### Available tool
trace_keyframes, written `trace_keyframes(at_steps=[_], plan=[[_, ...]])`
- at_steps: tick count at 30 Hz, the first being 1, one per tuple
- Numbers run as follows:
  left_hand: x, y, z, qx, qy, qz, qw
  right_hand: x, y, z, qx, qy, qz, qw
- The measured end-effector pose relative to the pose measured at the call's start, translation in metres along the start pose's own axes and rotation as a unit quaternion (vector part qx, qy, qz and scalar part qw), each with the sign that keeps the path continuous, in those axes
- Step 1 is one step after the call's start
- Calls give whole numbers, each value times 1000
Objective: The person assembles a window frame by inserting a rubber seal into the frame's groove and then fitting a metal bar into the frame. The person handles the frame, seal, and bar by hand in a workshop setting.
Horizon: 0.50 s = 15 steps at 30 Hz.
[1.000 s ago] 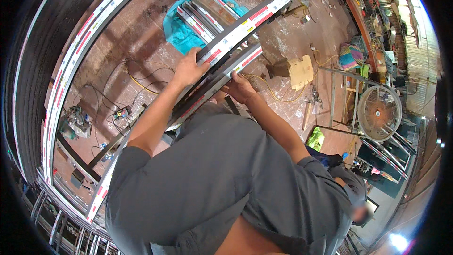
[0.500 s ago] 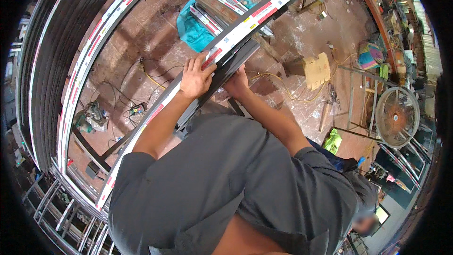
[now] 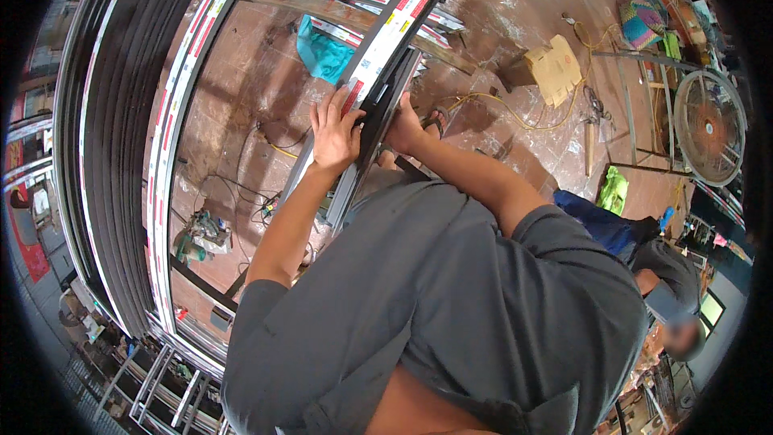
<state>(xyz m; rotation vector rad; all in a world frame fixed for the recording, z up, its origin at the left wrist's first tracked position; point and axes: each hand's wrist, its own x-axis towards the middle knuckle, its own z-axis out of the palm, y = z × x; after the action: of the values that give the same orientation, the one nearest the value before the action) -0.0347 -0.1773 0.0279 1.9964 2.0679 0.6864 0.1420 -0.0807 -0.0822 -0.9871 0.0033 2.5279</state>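
A long dark metal frame (image 3: 378,47) with a printed white and red film strip on its face slants up in front of my body. My left hand (image 3: 334,133) grips its near rail, fingers lying over the film strip and thumb on the dark inner side. Beside that rail runs a dark grey metal profile (image 3: 354,177). My right hand (image 3: 405,125) holds the profile's right edge, thumb upward, with its other fingers partly hidden behind. Whether profile and frame are joined, I cannot tell.
Stacked dark frames (image 3: 129,145) stand at the left. A wooden bar (image 3: 322,8) crosses above a turquoise cloth (image 3: 322,60) with film-covered strips. On the right are a cardboard box (image 3: 554,71), a yellow cable (image 3: 515,122) and a round fan (image 3: 708,125). Another person (image 3: 668,274) sits lower right.
My view has turned, and the frame now stands steeper in it. Both hands stay on the metal; my left thumb has moved further over the inner side. Sandalled feet now show near my right hand.
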Motion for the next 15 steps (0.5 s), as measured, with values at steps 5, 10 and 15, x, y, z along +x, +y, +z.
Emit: trace_keyframes(at_steps=[5,10,15], plan=[[2,0,0,16,-101,61,993,-2,2,1,9,-17,-10,1000],[4,3,7,58,-137,96,984,2,4,-13,47,12,-24,999],[-4,1,4,40,-142,91,985,-17,10,-5,37,61,4,997]])
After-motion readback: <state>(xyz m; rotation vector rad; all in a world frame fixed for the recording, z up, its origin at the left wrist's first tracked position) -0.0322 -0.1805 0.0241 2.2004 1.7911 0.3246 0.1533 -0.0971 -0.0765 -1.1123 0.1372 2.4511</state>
